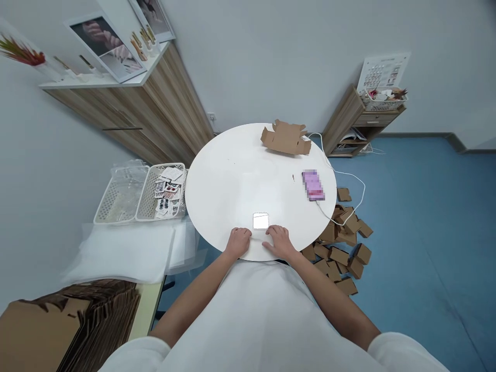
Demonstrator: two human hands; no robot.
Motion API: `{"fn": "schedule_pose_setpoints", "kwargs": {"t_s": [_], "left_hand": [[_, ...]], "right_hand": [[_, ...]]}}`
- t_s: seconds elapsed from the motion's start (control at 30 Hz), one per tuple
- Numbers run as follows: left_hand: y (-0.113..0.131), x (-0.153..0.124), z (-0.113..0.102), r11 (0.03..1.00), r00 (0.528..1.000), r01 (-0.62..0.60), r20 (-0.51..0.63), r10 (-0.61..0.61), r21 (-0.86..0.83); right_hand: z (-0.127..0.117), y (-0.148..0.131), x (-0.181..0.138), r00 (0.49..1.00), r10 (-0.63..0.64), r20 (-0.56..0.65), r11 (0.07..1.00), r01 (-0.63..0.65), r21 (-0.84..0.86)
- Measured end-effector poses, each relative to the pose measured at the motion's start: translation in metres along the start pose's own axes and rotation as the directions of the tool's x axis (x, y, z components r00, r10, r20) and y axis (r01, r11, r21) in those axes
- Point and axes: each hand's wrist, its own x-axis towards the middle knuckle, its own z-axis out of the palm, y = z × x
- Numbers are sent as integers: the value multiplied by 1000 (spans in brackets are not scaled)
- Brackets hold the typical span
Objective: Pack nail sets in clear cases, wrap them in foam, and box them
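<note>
My left hand (pixel 238 241) and my right hand (pixel 279 242) rest on the near edge of a round white table (pixel 232 181). Both have curled fingers pressed onto a clear plastic sheet or bag that lies flat between them. A small white square item (pixel 261 221) lies just beyond my fingertips, on or inside that clear plastic. What my fingers pinch is too thin to make out. A half-folded brown cardboard box (pixel 285 138) sits at the table's far side. A phone (pixel 313 185) with a white cable lies to the right.
Two white baskets (pixel 144 195) with small printed cards and clear bags stand left of the table. Flat cardboard blanks (pixel 70 315) are stacked at the lower left. Several folded small boxes (pixel 343 248) lie on the blue floor to the right. Wooden cabinets (pixel 163 113) line the wall.
</note>
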Motion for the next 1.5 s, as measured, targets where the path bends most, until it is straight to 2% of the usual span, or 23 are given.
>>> {"fn": "schedule_pose_setpoints", "kwargs": {"t_s": [0.1,0.2,0.33,0.53,0.63,0.7,0.8,0.87,1.03,1.17,1.23,1.33,1.43,1.5], "left_hand": [[-5,2,-6,999,999,7,39,-5,-39],[-12,12,-15,990,996,51,75,-41,-131],[-26,33,-26,958,988,148,88,-130,-245],[-33,50,-23,956,970,238,94,-224,-174],[-26,50,-18,974,984,176,-9,-179,-139],[-22,48,-17,994,993,44,-103,-55,-103],[-18,46,-19,981,980,-172,-116,161,-93],[-18,44,-21,967,971,-231,-83,222,-112],[-20,45,-21,960,971,-232,14,237,-157],[-19,49,-22,962,972,-226,32,233,-156],[-18,46,-25,958,966,-247,38,255,-144],[-18,34,-30,948,950,-272,112,292,-168],[-19,23,-32,942,938,-244,190,289,-230],[-20,21,-34,937,944,-220,182,274,-272]], "right_hand": [[-4,5,-7,1000,-9,-22,1000,9,-20],[-5,11,0,990,141,-16,990,-140,33],[-8,16,22,946,323,-39,943,-318,98],[1,10,36,886,451,-103,892,-451,26],[7,5,36,891,396,-222,910,-413,-33],[8,1,35,933,258,-249,952,-289,-97],[6,-2,34,991,39,-125,987,-58,-152],[3,-3,34,999,-6,-53,987,-2,-159],[-4,-2,43,998,10,66,993,-2,-115],[-6,-4,48,997,11,73,995,-4,-96],[-7,-8,43,997,-6,71,996,13,-91],[-10,-17,26,994,-19,106,999,22,-29],[-12,-23,11,991,-4,131,998,-4,61],[-13,-25,9,994,13,110,993,-26,118]]}}
